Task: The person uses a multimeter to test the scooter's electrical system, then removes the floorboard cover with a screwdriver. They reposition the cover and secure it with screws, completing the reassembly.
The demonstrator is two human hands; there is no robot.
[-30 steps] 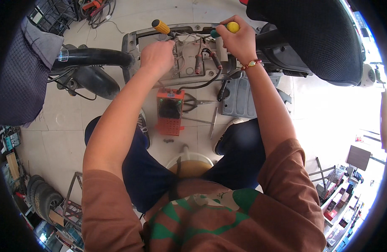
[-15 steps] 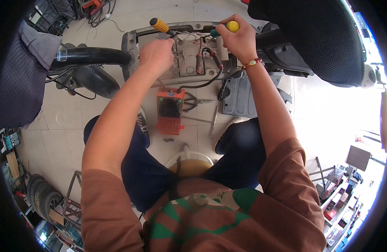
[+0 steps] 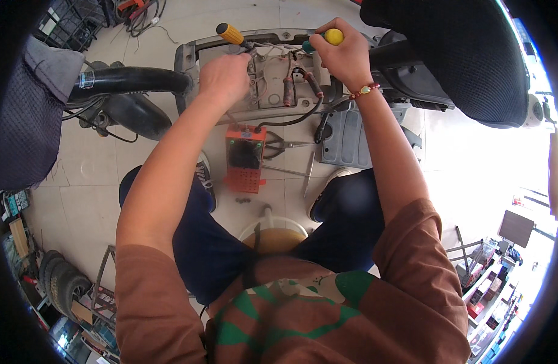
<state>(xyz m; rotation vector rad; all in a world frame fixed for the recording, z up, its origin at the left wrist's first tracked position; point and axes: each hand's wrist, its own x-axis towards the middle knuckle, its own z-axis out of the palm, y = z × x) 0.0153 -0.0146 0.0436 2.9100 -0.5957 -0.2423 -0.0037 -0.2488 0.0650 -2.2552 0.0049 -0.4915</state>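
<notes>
Head view: left hand (image 3: 223, 76) grips orange-handled screwdriver (image 3: 230, 34); right hand (image 3: 342, 54) grips yellow-handled screwdriver (image 3: 332, 37).

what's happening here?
A seated person is working on an open grey scooter panel with exposed wiring. The left hand grips an orange-handled screwdriver; the right hand grips a yellow-handled screwdriver. An orange tool box and pliers lie on the floor between the knees.

The orange-handled screwdriver (image 3: 230, 34) in the left hand (image 3: 223, 74) has edged slightly left along the far edge of the grey housing (image 3: 188, 57). The right hand (image 3: 339, 56) has shifted a little on its yellow-capped screwdriver (image 3: 327, 38).
</notes>
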